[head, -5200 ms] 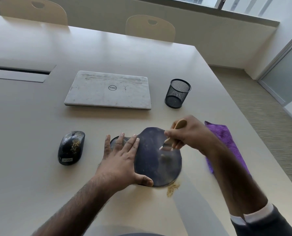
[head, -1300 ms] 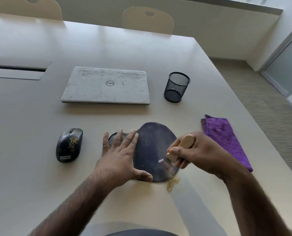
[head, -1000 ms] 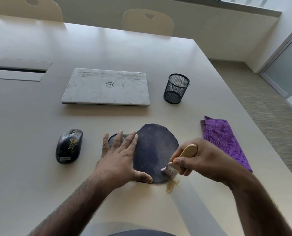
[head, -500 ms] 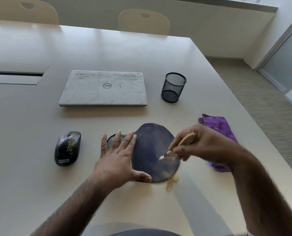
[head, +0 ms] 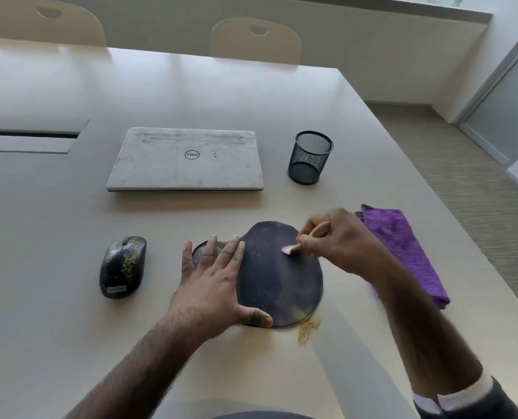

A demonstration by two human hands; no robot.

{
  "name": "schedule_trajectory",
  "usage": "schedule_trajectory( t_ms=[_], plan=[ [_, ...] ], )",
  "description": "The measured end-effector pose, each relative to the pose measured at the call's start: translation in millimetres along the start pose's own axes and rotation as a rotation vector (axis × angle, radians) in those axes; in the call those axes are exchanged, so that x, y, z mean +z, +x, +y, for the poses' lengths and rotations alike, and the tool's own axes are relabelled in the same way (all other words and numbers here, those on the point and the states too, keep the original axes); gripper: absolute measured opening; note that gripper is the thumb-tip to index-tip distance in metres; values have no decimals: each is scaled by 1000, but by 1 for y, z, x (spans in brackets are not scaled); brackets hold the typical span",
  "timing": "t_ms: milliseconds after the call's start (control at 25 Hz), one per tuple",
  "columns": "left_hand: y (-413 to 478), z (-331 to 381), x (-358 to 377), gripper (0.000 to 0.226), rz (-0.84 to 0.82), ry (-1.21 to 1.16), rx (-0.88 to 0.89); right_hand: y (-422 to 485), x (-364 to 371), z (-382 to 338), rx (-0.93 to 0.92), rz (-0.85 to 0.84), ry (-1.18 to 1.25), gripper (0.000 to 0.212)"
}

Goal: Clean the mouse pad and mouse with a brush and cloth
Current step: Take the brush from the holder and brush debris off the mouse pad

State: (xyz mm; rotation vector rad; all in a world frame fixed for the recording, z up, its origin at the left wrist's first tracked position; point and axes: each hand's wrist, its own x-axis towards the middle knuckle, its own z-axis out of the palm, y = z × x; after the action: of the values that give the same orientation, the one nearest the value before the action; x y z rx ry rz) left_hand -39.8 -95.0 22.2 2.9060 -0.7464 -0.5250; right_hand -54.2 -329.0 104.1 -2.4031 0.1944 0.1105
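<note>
Brush has moved up the mouse pad — right hand gripping it.

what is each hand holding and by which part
Right hand grips the brush by its wooden handle. Left hand lies flat on the pad, gripping nothing.
</note>
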Motion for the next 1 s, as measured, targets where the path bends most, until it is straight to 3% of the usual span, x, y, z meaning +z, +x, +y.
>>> schedule_trajectory(
  t_ms=[200, 360, 600, 800, 1000],
  plan=[
    [1, 0, 2, 140, 10, 2, -7, -40, -11, -4, 54, -168, -45, 7],
    [0, 0, 0, 139, 12, -13, 0, -40, -14, -5, 50, 15, -20, 10],
    [1, 1, 1, 140, 17, -11, -7, -63, -1, -15, 60, -154, -128, 10],
    [0, 0, 1, 140, 10, -24, -2, -49, -2, -15, 6, 57, -6, 10],
    [-1, 1, 0, 141, 10, -17, -7, -60, 12, -14, 21, -98, -116, 10]
  ],
)
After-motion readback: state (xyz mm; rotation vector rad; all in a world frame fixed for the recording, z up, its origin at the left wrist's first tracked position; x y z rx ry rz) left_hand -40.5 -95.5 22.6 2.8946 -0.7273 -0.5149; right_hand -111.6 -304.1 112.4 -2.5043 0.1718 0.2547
